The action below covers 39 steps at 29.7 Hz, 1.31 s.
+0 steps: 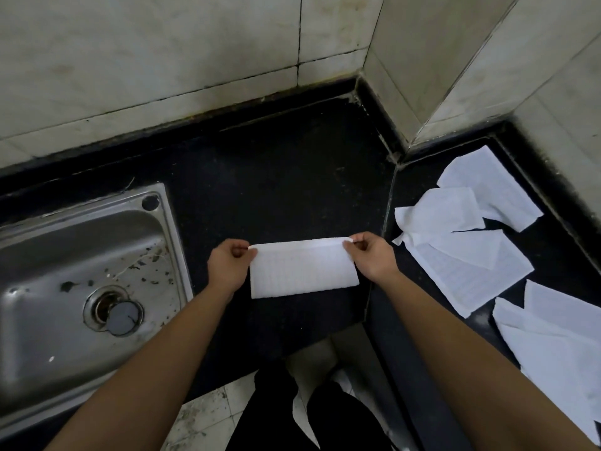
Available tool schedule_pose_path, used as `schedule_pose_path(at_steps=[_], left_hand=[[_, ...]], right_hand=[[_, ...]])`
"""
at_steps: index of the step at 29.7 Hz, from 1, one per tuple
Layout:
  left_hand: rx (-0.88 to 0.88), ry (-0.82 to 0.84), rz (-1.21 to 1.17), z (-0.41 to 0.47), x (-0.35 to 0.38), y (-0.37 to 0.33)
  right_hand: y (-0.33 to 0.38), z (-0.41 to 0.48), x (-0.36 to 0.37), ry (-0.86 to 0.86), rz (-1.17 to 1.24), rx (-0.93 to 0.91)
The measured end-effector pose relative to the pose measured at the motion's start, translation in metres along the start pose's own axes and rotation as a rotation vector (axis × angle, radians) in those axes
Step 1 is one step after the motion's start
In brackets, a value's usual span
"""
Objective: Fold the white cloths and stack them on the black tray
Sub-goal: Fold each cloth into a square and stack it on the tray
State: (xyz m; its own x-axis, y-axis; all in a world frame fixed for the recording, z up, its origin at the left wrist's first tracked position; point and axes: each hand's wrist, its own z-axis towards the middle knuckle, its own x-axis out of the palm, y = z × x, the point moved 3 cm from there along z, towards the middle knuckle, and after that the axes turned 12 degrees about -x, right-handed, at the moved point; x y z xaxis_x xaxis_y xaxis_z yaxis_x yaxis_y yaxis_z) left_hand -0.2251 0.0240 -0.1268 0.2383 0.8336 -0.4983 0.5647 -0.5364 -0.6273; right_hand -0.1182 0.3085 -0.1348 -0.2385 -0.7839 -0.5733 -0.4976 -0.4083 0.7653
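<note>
The person stands at a black tabletop (276, 177) set into a tiled corner. The left grip (227, 265) pinches the upper left corner of a folded white cloth (302, 271) between thumb and fingers, and the right grip (370, 255) pinches the upper right corner the same way. The cloth is stretched flat between them as a wide rectangle, its lower edge towards the person; whether it rests on the tabletop I cannot tell. A steel sink (81, 255) lies to the left, and loose white cloths (471, 249) lie scattered and overlapping to the right, apart from both grips.
</note>
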Motion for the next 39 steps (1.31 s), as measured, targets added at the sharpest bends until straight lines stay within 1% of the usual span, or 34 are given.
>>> schedule_pose_path(at_steps=[4, 9, 10, 11, 12, 13, 14, 15, 16, 17, 19, 21, 24, 31, 33, 36, 37, 39], left_hand=[[0.046, -0.047, 0.082, 0.011, 0.002, 0.005], [0.096, -0.053, 0.162, 0.016, 0.005, 0.013], [0.115, -0.051, 0.189, 0.013, 0.005, 0.012], [0.172, -0.060, 0.240, 0.009, 0.004, 0.010], [0.282, -0.086, 0.322, 0.002, 0.003, 0.010], [0.444, -0.125, 0.434, -0.007, 0.002, 0.009], [0.630, -0.158, 0.562, -0.015, 0.003, 0.008], [0.797, -0.170, 0.698, -0.023, 0.006, 0.009], [0.911, -0.144, 0.841, -0.028, 0.011, 0.011], [0.962, -0.083, 0.980, -0.031, 0.015, 0.014], [0.944, 0.035, 1.185, -0.026, 0.023, 0.016], [0.876, 0.096, 1.276, -0.013, 0.023, 0.021], [0.793, 0.124, 1.282, 0.001, 0.018, 0.029], [0.771, 0.166, 1.281, 0.005, 0.018, 0.036], [0.749, 0.189, 1.292, 0.002, 0.019, 0.034], [0.703, 0.181, 1.243, -0.004, 0.018, 0.019], [0.713, 0.164, 1.215, -0.005, 0.021, 0.010], [0.808, 0.113, 1.167, -0.009, 0.030, -0.016]], right_hand=[[-0.005, 0.009, 0.005, 0.014, -0.073, -0.015], [-0.008, 0.011, 0.013, 0.040, -0.207, -0.080], [-0.004, 0.007, 0.013, 0.046, -0.232, -0.108], [0.000, 0.002, 0.010, 0.022, -0.301, -0.196], [0.005, -0.004, 0.008, -0.024, -0.418, -0.351], [0.010, -0.013, 0.009, -0.068, -0.559, -0.540], [0.015, -0.021, 0.011, -0.078, -0.670, -0.706], [0.018, -0.027, 0.016, -0.033, -0.745, -0.817], [0.020, -0.031, 0.024, 0.059, -0.799, -0.871], [0.021, -0.036, 0.033, 0.171, -0.845, -0.887], [0.016, -0.035, 0.045, 0.338, -0.950, -0.859], [0.010, -0.029, 0.049, 0.409, -0.994, -0.801], [-0.001, -0.020, 0.050, 0.417, -0.985, -0.741], [-0.006, -0.021, 0.053, 0.457, -0.975, -0.748], [0.000, -0.028, 0.047, 0.417, -0.930, -0.707], [0.000, -0.045, 0.027, 0.189, -0.690, -0.514], [-0.002, -0.052, 0.020, 0.113, -0.614, -0.436], [-0.010, -0.063, 0.012, 0.015, -0.523, -0.300]])
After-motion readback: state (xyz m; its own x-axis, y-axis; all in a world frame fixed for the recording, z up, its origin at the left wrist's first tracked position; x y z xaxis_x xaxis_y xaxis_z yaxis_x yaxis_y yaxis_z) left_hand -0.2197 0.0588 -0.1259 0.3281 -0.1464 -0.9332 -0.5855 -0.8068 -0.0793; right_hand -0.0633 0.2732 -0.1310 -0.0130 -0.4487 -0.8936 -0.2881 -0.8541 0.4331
